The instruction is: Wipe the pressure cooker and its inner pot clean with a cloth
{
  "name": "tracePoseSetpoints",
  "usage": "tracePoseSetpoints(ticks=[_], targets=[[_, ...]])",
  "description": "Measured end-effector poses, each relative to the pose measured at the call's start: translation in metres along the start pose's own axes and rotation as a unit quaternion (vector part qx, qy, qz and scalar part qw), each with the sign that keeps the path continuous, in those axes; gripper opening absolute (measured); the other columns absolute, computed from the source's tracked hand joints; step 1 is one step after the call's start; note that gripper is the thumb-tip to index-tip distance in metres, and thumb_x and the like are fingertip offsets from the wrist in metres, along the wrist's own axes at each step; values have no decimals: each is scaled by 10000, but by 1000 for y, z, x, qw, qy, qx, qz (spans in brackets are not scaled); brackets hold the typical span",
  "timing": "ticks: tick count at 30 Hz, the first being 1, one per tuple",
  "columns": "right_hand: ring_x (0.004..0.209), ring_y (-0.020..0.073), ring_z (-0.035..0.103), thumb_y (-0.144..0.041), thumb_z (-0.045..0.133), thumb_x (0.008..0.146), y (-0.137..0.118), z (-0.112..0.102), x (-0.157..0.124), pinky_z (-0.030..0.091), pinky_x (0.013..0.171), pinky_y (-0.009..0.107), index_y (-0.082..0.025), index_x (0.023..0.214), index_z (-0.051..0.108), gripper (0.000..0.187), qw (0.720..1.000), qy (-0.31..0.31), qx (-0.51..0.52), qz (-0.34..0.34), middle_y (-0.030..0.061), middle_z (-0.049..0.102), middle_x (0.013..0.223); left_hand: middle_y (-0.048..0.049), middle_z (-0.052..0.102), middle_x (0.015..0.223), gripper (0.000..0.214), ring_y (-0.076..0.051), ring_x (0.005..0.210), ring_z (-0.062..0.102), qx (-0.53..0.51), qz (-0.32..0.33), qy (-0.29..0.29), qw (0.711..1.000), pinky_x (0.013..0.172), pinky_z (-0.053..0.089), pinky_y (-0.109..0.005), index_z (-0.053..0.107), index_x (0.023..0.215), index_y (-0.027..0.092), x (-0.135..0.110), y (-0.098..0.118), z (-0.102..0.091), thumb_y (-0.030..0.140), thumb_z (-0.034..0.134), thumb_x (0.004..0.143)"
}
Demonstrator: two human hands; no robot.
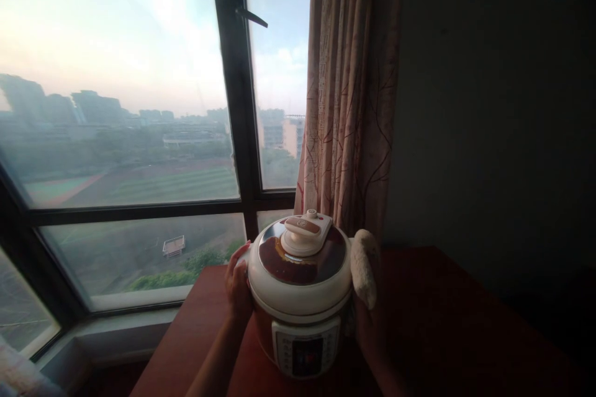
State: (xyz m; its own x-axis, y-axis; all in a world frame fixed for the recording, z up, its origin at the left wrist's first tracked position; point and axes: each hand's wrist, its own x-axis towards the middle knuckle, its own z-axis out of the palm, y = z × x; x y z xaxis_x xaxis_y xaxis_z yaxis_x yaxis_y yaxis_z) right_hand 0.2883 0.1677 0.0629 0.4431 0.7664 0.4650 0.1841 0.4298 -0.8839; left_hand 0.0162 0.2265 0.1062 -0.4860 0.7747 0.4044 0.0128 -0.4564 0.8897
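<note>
Two bare forearms (pixel 214 356) are slanting inward and away from the camera over a reddish-brown desk (pixel 428 310), one on each side of an electric pressure cooker (pixel 298 294). The left hand (pixel 239 285) is curling around the cooker's left side, its fingers and thumb closing on the side handle there. The right hand (pixel 369 322) is lying in shadow along the opposite side, with a pale, rough-textured bundle (pixel 363 270) covering part of it; whether those fingers are clamping a handle or the bundle, I cannot tell. That bundle is lying lengthwise up and down against the cooker's wall.

The cooker is sitting upright on the desk, closer to the left edge than to the right, its long axis running vertically. Its control panel (pixel 307 350) is facing the camera, while the lid handle (pixel 302 226) is lying crosswise on top and a small knob (pixel 311 213) is pointing up behind it, toward the desk's far edge. Beyond that edge, a patterned curtain (pixel 347 105) is hanging beside a dark-framed window (pixel 249 136).
</note>
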Motion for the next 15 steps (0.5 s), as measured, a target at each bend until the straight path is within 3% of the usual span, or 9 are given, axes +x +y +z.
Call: tracePoseSetpoints(ticks=[2,3,4,5,9,12,15], targets=[[1397,290,430,-554,591,858,-10,5,36,267,1198,498,-210,1303,593,562,998,13,39,41,88,651,1313,-98,690,1229,442,-289,1124,603,-2,9,-6,1000,968,442,-379,666,1145,154,2,-1,0,445,515,849],[1352,292,489,-546,619,829,-16,6,56,340,1162,468,-198,1255,625,551,991,-7,68,111,84,694,1240,-99,690,1232,440,-294,1142,598,0,15,-6,1000,989,434,-386,670,1133,154,3,-1,0,450,513,848],[1294,291,549,-539,644,800,-22,5,77,412,1110,435,-193,1200,655,529,974,-49,101,199,76,731,1159,-100,691,1232,438,-299,1155,595,3,20,-6,1000,1009,426,-393,674,1120,155,5,-2,0,455,509,846],[1188,306,630,-538,643,792,-26,4,97,498,1014,433,-175,1140,683,505,962,-81,111,237,84,760,1051,-102,694,1228,436,-302,1165,592,7,25,-7,1000,1024,419,-399,678,1107,155,7,-3,0,458,506,845],[783,309,738,-517,667,791,-29,2,158,600,697,432,-130,891,738,406,913,-207,126,329,113,755,754,-105,695,1237,427,-312,1184,590,-3,24,-21,999,1056,404,-417,687,1077,158,20,-10,0,461,518,828],[737,272,728,-546,588,872,-16,11,164,597,661,404,-127,843,727,443,896,-242,133,348,113,744,745,-103,704,1227,417,-318,1187,596,-30,7,-37,999,1056,410,-422,691,1065,159,29,-14,0,451,543,807],[840,214,706,-504,561,952,0,22,138,589,753,387,-144,1004,696,388,909,-237,139,313,87,735,959,-105,716,1202,406,-318,1175,606,-61,-9,-54,997,1028,433,-414,691,1057,152,37,-15,1,431,558,794]])
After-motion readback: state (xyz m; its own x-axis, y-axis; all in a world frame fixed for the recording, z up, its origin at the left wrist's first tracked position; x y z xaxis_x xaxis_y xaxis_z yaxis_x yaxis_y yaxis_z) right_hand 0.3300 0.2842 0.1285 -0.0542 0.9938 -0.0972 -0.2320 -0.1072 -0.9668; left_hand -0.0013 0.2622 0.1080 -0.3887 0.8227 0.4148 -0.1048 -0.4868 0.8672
